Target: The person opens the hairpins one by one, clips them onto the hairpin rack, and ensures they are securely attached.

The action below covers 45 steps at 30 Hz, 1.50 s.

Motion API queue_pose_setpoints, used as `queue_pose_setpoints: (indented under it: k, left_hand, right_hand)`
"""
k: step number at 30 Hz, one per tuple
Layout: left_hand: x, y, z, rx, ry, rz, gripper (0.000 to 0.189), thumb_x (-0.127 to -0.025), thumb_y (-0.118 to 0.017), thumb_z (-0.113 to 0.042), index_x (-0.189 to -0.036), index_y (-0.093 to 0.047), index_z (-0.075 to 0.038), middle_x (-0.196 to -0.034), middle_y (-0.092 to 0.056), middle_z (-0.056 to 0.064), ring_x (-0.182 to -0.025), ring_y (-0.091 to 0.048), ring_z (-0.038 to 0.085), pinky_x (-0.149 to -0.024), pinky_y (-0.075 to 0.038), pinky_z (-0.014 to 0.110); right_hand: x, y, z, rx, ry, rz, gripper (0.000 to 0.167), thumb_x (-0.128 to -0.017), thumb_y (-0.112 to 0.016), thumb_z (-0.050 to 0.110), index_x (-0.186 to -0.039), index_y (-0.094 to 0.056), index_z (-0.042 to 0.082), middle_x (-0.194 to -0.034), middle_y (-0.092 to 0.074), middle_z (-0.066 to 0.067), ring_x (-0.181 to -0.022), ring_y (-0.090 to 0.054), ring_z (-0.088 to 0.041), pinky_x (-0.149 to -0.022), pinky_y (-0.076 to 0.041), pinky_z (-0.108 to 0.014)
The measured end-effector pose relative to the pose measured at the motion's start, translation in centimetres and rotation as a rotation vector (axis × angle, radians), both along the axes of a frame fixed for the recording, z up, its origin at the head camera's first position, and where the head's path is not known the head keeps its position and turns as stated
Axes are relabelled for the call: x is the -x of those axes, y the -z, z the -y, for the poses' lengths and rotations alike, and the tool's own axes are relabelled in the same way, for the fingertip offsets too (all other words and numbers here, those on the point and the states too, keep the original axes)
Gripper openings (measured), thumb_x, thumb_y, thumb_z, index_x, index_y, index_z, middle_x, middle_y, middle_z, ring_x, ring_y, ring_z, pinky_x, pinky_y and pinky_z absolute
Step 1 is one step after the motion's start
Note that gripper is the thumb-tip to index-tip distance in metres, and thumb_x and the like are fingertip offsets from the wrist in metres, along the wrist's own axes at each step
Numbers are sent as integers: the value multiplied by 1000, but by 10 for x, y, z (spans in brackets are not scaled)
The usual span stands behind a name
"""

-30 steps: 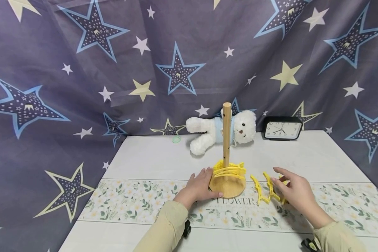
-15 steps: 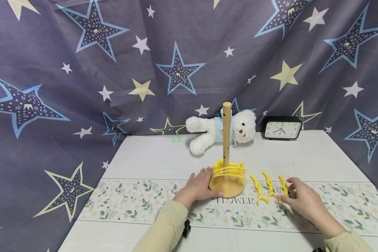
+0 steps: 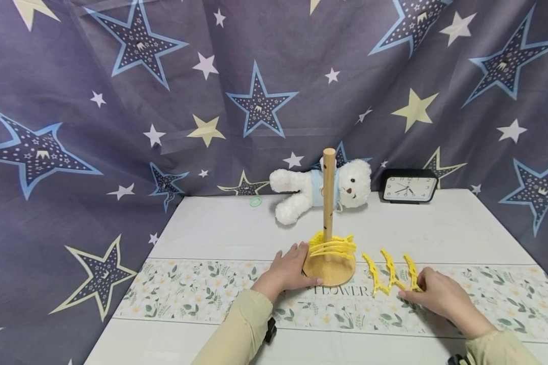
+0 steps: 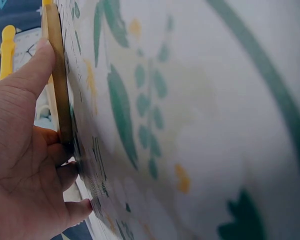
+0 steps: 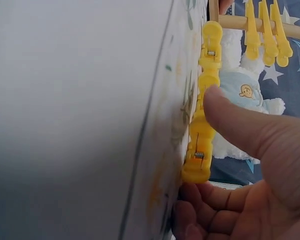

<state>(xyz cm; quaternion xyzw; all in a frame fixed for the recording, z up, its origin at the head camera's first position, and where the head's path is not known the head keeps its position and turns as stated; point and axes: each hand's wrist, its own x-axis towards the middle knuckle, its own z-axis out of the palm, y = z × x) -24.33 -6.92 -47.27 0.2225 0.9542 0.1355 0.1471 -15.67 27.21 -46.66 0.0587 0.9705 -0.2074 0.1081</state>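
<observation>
A wooden stand [image 3: 328, 203], a tall post on a round base [image 3: 331, 274], carries several yellow spring clips [image 3: 333, 247] low down. My left hand [image 3: 285, 271] grips the left edge of the base, thumb at the front; in the left wrist view the thumb [image 4: 37, 70] lies along the rim. Three more yellow clips lie in a row to the right: the left one [image 3: 373, 274], the middle one [image 3: 390, 268] and the right one [image 3: 411, 271]. My right hand [image 3: 443, 294] pinches the near forked end of the right clip [image 5: 197, 155], thumb and curled fingers on opposite sides.
Behind the stand, a white teddy bear [image 3: 297, 187] in a blue shirt lies on its side. A black clock [image 3: 410, 186] stands at the back right. A small green ring [image 3: 255, 202] lies at the back left. A starry curtain [image 3: 201, 96] hangs behind the table.
My right hand has moved right, from over the middle and right clips, then down to the right clip's near end. My left hand stays on the base.
</observation>
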Motion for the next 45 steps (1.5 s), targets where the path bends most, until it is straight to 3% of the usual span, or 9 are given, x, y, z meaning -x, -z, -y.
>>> queue_pose_setpoints:
  k: [7, 12, 18, 22, 26, 30, 33, 40, 45]
  left_hand:
    - [1, 1, 0, 0, 1, 2, 104, -82, -63, -67, -157, -17, -12, -162, -19, 6, -148, -15, 24, -118, -12, 53]
    - [-1, -2, 1, -18, 2, -3, 104, -82, -64, -67, -157, -19, -11, -161, -21, 7, -147, -18, 25, -117, -13, 53]
    - [0, 0, 1, -14, 6, -6, 103, -83, -64, -66, -157, -19, -10, -161, -21, 8, -147, -18, 25, -117, -13, 54]
    - [1, 2, 1, -12, 5, -6, 103, -83, -64, -66, -157, -19, -11, -161, -21, 7, -148, -18, 25, -117, -13, 53]
    - [0, 1, 1, -11, 5, -1, 104, -82, -63, -67, -157, -18, -11, -161, -20, 7, -148, -17, 24, -117, -12, 53]
    - [0, 1, 1, -22, 9, 0, 104, -82, -63, -67, -157, -19, -11, -161, -21, 8, -148, -17, 25, -117, -13, 54]
    - [0, 1, 1, -25, 12, -1, 103, -82, -63, -67, -157, -19, -10, -161, -21, 8, -148, -17, 26, -117, -13, 54]
    - [0, 0, 2, -18, 9, -4, 103, -83, -62, -67, -157, -19, -10, -161, -20, 7, -148, -17, 25, -117, -13, 54]
    - [-1, 1, 2, -28, 12, 4, 103, -83, -63, -66, -157, -18, -10, -161, -20, 8, -148, -17, 26, -117, -12, 54]
  right_hand:
    - [1, -2, -2, -11, -31, -25, 53, -77, -76, 53, -77, -50, 7, -67, -45, -3, -60, -41, -19, -54, -30, -31]
    - [1, -10, -7, 30, -18, -104, 47, -83, -74, 43, -88, -54, 1, -74, -54, -7, -65, -48, -21, -56, -39, -35]
    - [2, -18, -1, 147, 48, -260, 44, -88, -71, 30, -109, -61, -7, -88, -67, -14, -75, -62, -26, -62, -51, -42]
    - [1, -21, 10, 230, 7, -394, 37, -96, -63, 21, -123, -59, -3, -97, -70, -17, -82, -66, -28, -61, -53, -37]
    - [2, -26, 21, 230, -55, -539, 31, -99, -57, 13, -129, -58, 1, -89, -68, -12, -72, -61, -20, -53, -45, -29]
    - [6, -33, 32, 174, -87, -669, 28, -98, -59, 10, -125, -63, 5, -68, -55, 0, -55, -43, -10, -47, -34, -26]
    - [10, -38, 40, 146, -91, -733, 26, -94, -64, 7, -120, -67, 5, -62, -46, 4, -53, -36, -9, -48, -30, -27]
    - [24, -38, 61, 66, -176, -912, 25, -83, -74, 4, -108, -75, 6, -58, -52, 6, -51, -38, -7, -47, -37, -28]
    - [36, -34, 77, 62, -239, -1012, 25, -79, -77, 2, -104, -76, 8, -65, -63, 0, -53, -43, -8, -48, -43, -32]
